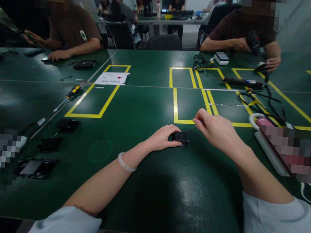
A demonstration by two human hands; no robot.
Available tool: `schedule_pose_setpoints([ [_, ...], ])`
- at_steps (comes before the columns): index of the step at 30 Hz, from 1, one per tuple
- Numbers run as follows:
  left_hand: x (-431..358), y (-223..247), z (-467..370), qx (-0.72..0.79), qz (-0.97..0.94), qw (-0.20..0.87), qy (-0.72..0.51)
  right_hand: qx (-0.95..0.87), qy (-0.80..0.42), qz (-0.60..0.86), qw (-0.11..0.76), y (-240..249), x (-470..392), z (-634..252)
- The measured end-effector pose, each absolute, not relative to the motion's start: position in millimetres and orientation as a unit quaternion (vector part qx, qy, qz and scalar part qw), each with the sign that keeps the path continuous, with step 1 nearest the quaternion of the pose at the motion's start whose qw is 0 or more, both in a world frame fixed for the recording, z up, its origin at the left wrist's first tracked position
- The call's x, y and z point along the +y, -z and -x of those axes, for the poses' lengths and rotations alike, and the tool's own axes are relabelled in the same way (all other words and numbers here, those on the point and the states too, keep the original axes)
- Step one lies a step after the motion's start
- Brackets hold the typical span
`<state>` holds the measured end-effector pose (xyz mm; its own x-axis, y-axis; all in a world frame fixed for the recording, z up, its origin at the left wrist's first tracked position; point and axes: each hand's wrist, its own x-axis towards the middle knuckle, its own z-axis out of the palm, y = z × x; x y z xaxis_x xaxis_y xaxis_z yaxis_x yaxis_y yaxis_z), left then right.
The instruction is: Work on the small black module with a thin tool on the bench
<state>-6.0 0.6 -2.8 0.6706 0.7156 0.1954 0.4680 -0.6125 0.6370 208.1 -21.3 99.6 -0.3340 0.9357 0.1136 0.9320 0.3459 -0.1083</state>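
Observation:
My left hand [164,138] grips a small black box-shaped part [180,137] on the green table, thumb along the near side and fingers along the far side. Small metal bits, perhaps screws, stick out of the part's right side. Above and to the right, my right hand [213,128] is closed in a pinch on a thin metal rod-like tool [192,129]. Its lower end reaches the part's upper right corner; whether they touch I cannot tell. The tool's upper end is hidden in my fingers.
At left lie a yellow-black screwdriver [73,92] and several dark parts [49,143]. A paper sheet [112,78] rests on yellow tape. Black cables [269,107] and a black pen-like electric screwdriver [243,82] lie at right. Across the table, one person holds a power drill [253,42].

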Motion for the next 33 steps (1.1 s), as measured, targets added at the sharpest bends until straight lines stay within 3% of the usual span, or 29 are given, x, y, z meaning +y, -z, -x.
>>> schedule_pose_setpoints([
  [25,0.6,2.9,6.2,0.34,-0.872,0.274,-0.221,-0.826,-0.043,0.547,0.124,-96.0,-20.5,-210.7],
  [33,0.9,1.5,6.0,0.339,-0.871,0.28,-0.221,-0.821,0.009,0.561,0.102,-94.7,-17.5,-214.0],
])
